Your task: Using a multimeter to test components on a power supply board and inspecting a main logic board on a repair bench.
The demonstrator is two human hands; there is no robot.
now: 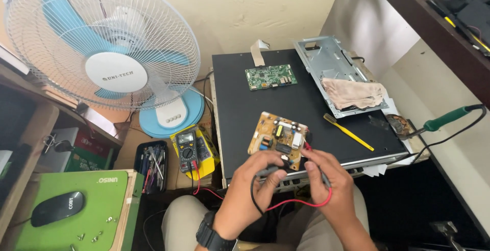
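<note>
Head view: left hand (253,184) grips a black probe (270,171); right hand (326,179) grips a red probe (309,149). Both tips touch the tan board (277,138), which lies on the black surface (240,113). Multimeter (187,149) sits left. Farther back: green board (270,76), metal chassis (326,59).

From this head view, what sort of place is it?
Probably a small electronics repair bench. The left hand and right hand hold meter probes at a tan circuit board. A yellow multimeter, a green circuit board and a soldering iron lie nearby.
</note>
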